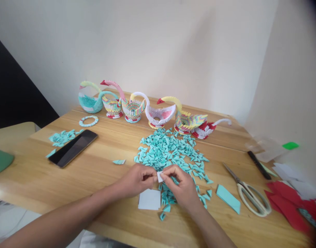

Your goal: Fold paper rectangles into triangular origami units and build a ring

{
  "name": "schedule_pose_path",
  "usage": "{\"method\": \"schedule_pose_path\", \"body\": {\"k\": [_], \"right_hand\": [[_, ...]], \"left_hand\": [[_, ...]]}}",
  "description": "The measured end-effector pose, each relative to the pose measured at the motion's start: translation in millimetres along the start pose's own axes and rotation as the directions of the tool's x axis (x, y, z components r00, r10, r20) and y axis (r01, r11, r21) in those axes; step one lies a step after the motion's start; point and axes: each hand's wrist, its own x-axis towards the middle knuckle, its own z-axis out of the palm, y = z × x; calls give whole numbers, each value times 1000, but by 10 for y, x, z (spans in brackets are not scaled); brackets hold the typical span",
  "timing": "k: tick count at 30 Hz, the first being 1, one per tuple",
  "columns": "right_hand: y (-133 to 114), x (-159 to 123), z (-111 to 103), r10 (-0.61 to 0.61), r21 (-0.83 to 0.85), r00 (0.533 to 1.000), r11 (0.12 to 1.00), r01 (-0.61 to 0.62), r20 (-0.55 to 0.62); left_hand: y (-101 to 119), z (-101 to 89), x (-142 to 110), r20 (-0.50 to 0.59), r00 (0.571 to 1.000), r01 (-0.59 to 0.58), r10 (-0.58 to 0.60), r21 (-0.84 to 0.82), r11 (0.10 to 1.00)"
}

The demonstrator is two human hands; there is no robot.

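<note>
A small piece of white paper (160, 176) is pinched between both hands, above the near part of a heap of folded turquoise paper triangles (160, 148). My left hand (139, 178) grips its left edge with closed fingers. On the right side, my right hand (180, 186) holds the same piece between thumb and fingers. Whether the paper is folded is too small to tell. Just below my left hand lies a stack of white paper rectangles (149, 199). A few loose turquoise triangles rest near my right wrist.
Several folded-paper swans (160, 117) stand along the back. A phone (73, 148), a paper ring (88, 121) and a smaller turquoise pile (62, 137) lie left. Scissors (251, 196), turquoise strips (227, 199), a black-handled knife or pen (258, 165) and red paper (287, 203) lie right.
</note>
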Motion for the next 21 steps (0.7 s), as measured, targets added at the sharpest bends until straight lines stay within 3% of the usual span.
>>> {"method": "schedule_pose_path", "body": {"k": [5,9,15,21], "right_hand": [[-18,8,9,-19,15,1000,1000,20,-19],[-8,7,22,-2,79,999,997,7,-54],[26,-10,55,40,157,997,987,-30,-59],[13,5,12,-51,44,998,998,53,-44]], "left_hand": [[33,-4,-11,-6,1000,-17,17,-52,998],[47,36,-6,-89,996,-26,20,-67,997],[1,84,25,-268,959,-68,90,90,994],[-21,41,12,-252,952,-92,173,303,949]]}}
